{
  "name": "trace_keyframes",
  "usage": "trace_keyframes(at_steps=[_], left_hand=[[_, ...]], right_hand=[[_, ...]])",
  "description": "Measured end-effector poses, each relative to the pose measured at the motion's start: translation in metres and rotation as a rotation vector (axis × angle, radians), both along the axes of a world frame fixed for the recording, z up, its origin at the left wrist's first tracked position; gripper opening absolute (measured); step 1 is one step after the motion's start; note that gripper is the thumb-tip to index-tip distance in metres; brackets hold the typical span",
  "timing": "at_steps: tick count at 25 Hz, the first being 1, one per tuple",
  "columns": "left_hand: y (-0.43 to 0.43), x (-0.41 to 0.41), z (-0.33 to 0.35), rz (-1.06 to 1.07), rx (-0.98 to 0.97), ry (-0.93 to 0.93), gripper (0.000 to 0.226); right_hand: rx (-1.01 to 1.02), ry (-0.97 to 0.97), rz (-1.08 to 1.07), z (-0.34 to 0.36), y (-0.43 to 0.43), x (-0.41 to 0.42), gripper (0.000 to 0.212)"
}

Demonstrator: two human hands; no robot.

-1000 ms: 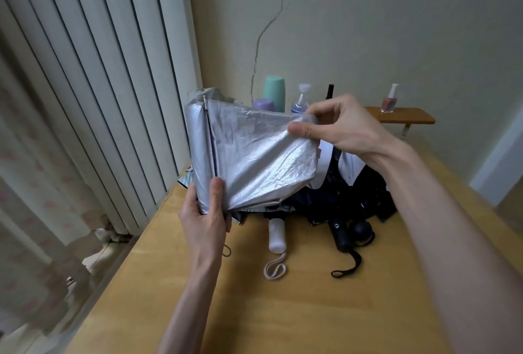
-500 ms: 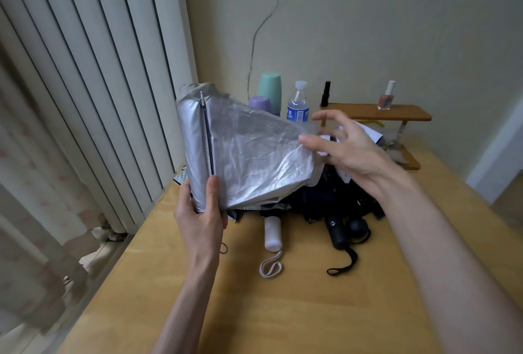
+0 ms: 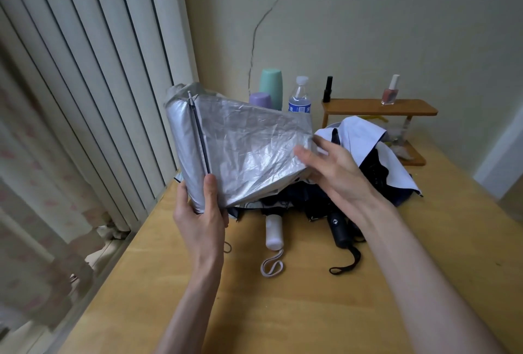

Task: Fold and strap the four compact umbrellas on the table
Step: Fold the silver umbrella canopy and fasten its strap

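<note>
Silver umbrella (image 3: 249, 150) half-pleated, unstrapped: left hand (image 3: 199, 220) curled round it, right hand (image 3: 334, 172) spread beside the flap. Dark umbrellas (image 3: 377, 175), 3 o'clock, still unfolded.

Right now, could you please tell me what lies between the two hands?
Head view: the silver umbrella canopy, gripped by the left hand, reaching to the right hand.

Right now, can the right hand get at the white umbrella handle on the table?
Probably yes: the right hand is open, and the white handle lies uncovered with nothing between them.
</note>
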State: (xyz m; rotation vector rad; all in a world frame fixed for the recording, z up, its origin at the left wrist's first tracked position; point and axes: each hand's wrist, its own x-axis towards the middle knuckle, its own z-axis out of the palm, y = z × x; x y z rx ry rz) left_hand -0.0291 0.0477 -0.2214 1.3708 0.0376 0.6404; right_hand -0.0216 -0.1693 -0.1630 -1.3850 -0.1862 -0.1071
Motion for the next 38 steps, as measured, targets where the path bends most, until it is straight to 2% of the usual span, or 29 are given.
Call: trace_keyframes(at_steps=[3,5,11,14,17,22,26,28,32,35,38], left_hand=[[0.000,0.000,-0.001,0.025,-0.003,-0.005,0.032],[-0.002,0.000,-0.002,0.036,0.002,-0.012,0.034],[-0.006,0.002,-0.005,0.055,0.003,-0.010,0.034],[-0.006,0.003,-0.007,0.062,0.011,-0.007,0.033],[-0.005,0.003,-0.006,0.076,-0.017,-0.005,0.033],[-0.001,0.005,-0.003,0.095,-0.104,0.024,0.031],[-0.002,0.003,-0.004,0.086,-0.091,0.021,0.032],[-0.002,0.004,-0.004,0.074,-0.093,0.017,0.031],[-0.003,0.003,-0.005,0.091,-0.074,0.006,0.029],[-0.001,0.004,-0.006,0.126,-0.091,0.013,0.029],[0.000,0.006,-0.008,0.151,-0.092,0.026,0.027]], right_hand=[[-0.184,-0.040,0.121,-0.011,-0.001,-0.007,0.072],[-0.245,-0.070,0.078,-0.016,0.006,-0.007,0.079],[-0.258,-0.042,-0.212,-0.027,0.029,0.004,0.065],[-0.179,-0.008,-0.380,-0.029,0.036,0.003,0.039],[-0.149,-0.029,-0.437,-0.028,0.034,0.003,0.020],[-0.226,-0.087,-0.350,-0.026,0.029,0.000,0.034],[-0.304,-0.141,-0.411,-0.030,0.031,0.003,0.037],[-0.310,-0.126,-0.445,-0.032,0.031,0.004,0.031],[-0.343,-0.154,-0.492,-0.035,0.028,0.006,0.003],[-0.299,-0.208,-0.407,-0.033,0.030,0.005,0.019],[-0.098,-0.095,-0.271,-0.030,0.030,0.002,0.031]])
